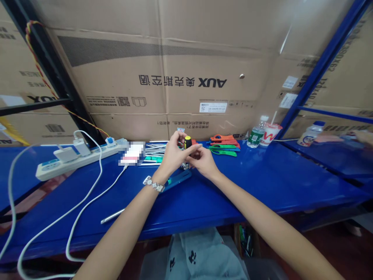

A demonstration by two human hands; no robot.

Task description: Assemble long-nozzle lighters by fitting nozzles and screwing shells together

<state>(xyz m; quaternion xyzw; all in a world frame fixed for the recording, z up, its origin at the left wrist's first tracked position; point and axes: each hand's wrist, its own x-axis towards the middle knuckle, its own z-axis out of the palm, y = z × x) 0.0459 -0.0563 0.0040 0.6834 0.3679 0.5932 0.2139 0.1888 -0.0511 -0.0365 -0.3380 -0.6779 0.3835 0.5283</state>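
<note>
Near the back middle of the blue table, my left hand (176, 153) has its fingers curled round a small black and yellow screwdriver handle (188, 142), which stands upright. My right hand (202, 159) meets it from the right, its fingertips pinched together just below the handle; what they hold is too small to make out. Beneath both hands lies a blue tool handle (178, 180) with a green spot. Metal rods (155, 148) are heaped behind my left hand. Orange handles (224, 139) and green handles (223, 149) lie to the right of my hands.
A power strip (84, 158) with plugs and white cables occupies the left, beside a blurred phone (132, 154). One metal rod (113, 216) lies near the front edge. At the back right stand a water bottle (256, 134) and cup (271, 134); another bottle (311, 134) is farther right.
</note>
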